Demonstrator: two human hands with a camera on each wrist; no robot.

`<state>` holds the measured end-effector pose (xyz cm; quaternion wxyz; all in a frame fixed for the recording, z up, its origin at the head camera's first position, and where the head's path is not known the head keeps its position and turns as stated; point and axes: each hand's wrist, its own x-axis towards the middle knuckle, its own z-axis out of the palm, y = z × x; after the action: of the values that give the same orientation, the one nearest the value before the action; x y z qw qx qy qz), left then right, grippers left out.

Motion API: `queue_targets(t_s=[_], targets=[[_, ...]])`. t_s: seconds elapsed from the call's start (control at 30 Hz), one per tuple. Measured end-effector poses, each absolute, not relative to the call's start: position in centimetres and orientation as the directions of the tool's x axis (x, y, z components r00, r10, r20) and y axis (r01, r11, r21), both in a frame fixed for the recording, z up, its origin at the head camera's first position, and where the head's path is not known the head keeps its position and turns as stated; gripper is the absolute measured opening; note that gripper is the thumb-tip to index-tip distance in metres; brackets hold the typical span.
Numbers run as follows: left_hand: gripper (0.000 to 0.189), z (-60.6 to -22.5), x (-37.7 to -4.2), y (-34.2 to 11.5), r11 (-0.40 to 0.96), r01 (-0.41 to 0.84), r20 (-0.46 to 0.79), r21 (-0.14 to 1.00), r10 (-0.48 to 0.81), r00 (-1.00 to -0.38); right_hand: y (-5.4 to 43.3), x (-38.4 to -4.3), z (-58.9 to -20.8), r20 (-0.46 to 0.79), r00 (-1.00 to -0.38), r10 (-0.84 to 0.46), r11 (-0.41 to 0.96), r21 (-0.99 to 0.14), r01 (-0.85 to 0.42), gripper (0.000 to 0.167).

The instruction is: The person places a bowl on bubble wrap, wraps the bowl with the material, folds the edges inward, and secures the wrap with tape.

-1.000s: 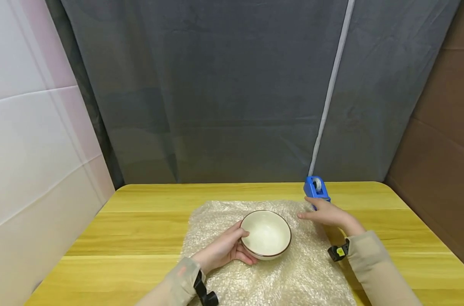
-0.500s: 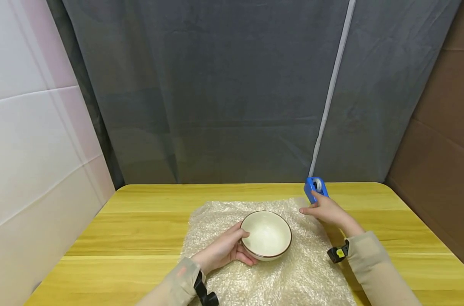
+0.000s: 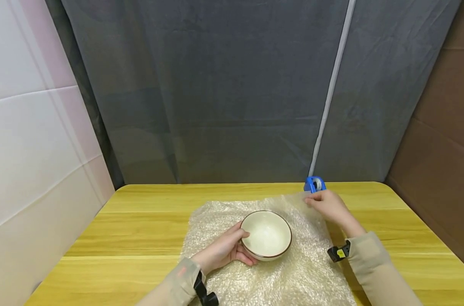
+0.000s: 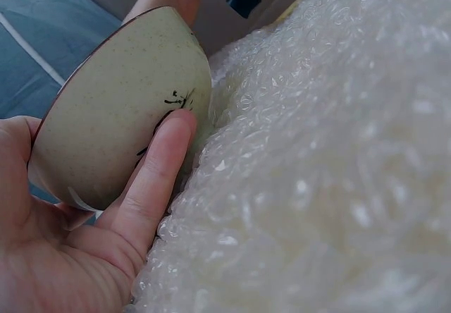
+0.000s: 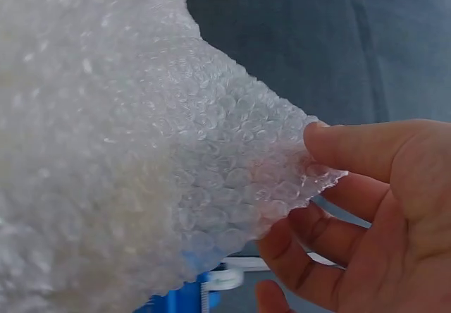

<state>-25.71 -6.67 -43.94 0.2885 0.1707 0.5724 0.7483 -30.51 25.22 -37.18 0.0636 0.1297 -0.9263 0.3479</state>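
Observation:
A cream bowl (image 3: pixel 266 234) with a brown rim sits over the sheet of bubble wrap (image 3: pixel 293 276). My left hand (image 3: pixel 228 248) grips its left side, thumb over the rim and fingers against the outer wall. In the left wrist view, dark painted marks show on the bowl (image 4: pixel 120 108) beside a fingertip. My right hand (image 3: pixel 329 210) pinches the far right corner of the wrap between thumb and fingers. That raised corner of bubble wrap (image 5: pixel 232 144) fills much of the right wrist view, with fingers partly seen through it.
A blue tape dispenser (image 3: pixel 314 184) stands at the table's back edge, just beyond my right hand and partly hidden by the lifted corner. The yellow wooden table (image 3: pixel 140 238) backs onto a dark grey curtain (image 3: pixel 232 93). A brown panel (image 3: pixel 442 148) rises at the right.
My right hand has moved slightly up and away, closed its thumb and fingers on the wrap's corner, and lifted it. The left hand and bowl have stayed in place.

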Motion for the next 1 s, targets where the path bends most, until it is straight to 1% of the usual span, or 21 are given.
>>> queue_targets(t_s=[0.17,0.37,0.73,1.0], targets=[[0.068,-43.9,-25.8,-6.8,-0.174,-0.228,-0.071,0.958,0.625,-0.777,24.5,-29.5,-35.7,0.227,-0.956,-0.185,0.727,-0.624,-0.288,0.029],[0.068,-44.1,-25.8,-7.0,-0.185,-0.236,-0.069,0.954,0.630,-0.774,23.7,-28.6,-34.6,0.252,-0.947,-0.200,0.733,-0.603,-0.315,0.033],[0.068,-44.1,-25.8,-7.3,-0.188,-0.241,-0.067,0.952,0.641,-0.765,21.7,-25.7,-32.2,0.334,-0.899,-0.283,0.684,-0.587,-0.433,0.027],[0.069,-44.4,-25.8,-7.2,-0.176,-0.221,-0.061,0.959,0.636,-0.769,20.0,-24.0,-32.4,0.332,-0.866,-0.373,0.602,-0.623,-0.499,0.023]])
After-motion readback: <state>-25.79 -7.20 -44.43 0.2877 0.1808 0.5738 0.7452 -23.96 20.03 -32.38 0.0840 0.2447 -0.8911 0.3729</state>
